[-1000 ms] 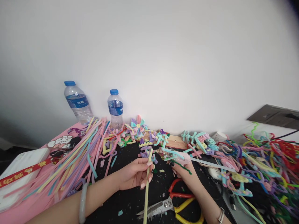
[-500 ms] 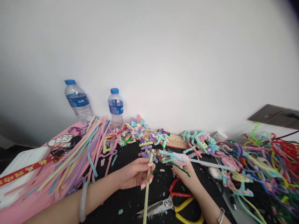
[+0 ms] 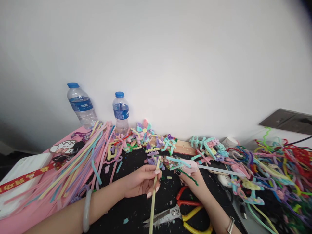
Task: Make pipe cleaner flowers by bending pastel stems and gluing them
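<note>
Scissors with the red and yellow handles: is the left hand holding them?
No, the left hand pinches a pale yellow strip, while the scissors lie on the black surface.

Left fingers (image 3: 149,174) pinching yellow strip (image 3: 152,204); scissors (image 3: 173,213), bottles (image 3: 81,104)

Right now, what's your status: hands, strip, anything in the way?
Left hand pinching yellow strip. Right hand holding glue gun. Scissors lying close by, partly hidden by strip.
</note>
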Demonstrator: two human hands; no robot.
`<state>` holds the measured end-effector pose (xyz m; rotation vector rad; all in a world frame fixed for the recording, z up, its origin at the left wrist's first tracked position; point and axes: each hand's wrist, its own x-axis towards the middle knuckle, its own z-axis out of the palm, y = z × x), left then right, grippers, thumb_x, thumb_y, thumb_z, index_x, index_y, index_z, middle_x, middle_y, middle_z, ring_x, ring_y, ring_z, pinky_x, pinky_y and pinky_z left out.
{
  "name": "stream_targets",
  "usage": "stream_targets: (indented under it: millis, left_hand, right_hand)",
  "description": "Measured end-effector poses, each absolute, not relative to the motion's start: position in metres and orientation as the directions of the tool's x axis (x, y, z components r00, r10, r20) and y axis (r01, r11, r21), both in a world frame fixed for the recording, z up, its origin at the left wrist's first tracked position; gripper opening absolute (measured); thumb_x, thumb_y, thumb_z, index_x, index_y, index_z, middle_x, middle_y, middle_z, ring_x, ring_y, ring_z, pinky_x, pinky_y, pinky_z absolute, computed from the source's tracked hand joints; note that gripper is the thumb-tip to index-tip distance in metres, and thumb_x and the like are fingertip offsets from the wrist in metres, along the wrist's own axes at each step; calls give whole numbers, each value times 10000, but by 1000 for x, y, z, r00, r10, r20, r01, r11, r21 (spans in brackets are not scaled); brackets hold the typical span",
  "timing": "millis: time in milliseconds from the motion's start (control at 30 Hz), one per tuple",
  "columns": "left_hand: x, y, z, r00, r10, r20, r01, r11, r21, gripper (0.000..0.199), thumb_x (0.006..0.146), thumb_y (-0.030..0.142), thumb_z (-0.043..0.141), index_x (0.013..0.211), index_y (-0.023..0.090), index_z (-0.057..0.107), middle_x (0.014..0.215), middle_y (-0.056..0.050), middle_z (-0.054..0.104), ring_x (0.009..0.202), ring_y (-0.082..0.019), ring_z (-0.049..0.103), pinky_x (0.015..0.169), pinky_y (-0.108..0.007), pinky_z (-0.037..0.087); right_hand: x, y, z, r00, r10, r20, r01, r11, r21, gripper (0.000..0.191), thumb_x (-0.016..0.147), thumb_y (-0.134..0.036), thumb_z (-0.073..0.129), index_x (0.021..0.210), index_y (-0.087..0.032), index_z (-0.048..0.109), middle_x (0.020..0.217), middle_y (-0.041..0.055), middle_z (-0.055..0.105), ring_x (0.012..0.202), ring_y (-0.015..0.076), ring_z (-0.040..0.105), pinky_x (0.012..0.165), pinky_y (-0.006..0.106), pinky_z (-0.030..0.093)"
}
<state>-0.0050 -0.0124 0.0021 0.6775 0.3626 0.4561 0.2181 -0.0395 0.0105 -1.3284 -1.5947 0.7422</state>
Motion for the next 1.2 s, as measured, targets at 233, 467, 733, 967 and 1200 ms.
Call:
stream_targets:
  millis: [233,467,733,967,1200]
  left_hand:
    - [-5,-12,2,840,516,-170,-288,688,665,177,787,292,608,759,126,552,604,-46,638,329,-65,492,329,-163,333]
    - [-5,-13,1,841,518,-153,-308,693,652,148,807,259,579,760,120,560,601,-56,641,329,-68,502,319,-153,345]
    - [-5,-12,1,842,515,-161,-298,693,657,155,800,271,585,766,123,552,606,-49,639,326,-67,494,324,-163,334]
    - [-6,-12,1,845,510,-162,-292,692,661,165,796,284,593,763,128,552,609,-47,637,331,-66,491,331,-167,325]
    - [-6,-12,1,842,518,-150,-304,685,662,151,806,273,578,775,127,559,612,-47,633,326,-64,485,324,-163,317]
  right_hand:
    - [220,-38,8,-60,974,220,398,226,-889,205,735,-378,603,818,-209,684,670,42,668,711,250,626,613,324,502]
    - [219,-38,7,-42,971,235,387,233,-892,243,732,-376,612,892,-204,673,719,47,677,714,251,628,622,331,502]
    - [220,-38,7,-77,974,215,377,228,-898,210,757,-379,591,833,-203,676,624,31,651,717,253,628,624,327,504]
    - [223,-37,4,-95,960,265,363,281,-888,265,748,-377,616,943,-200,651,825,64,680,842,272,618,723,365,503]
    - [224,-36,2,-117,959,260,370,285,-884,248,762,-381,602,932,-209,657,832,71,680,872,279,613,735,371,499]
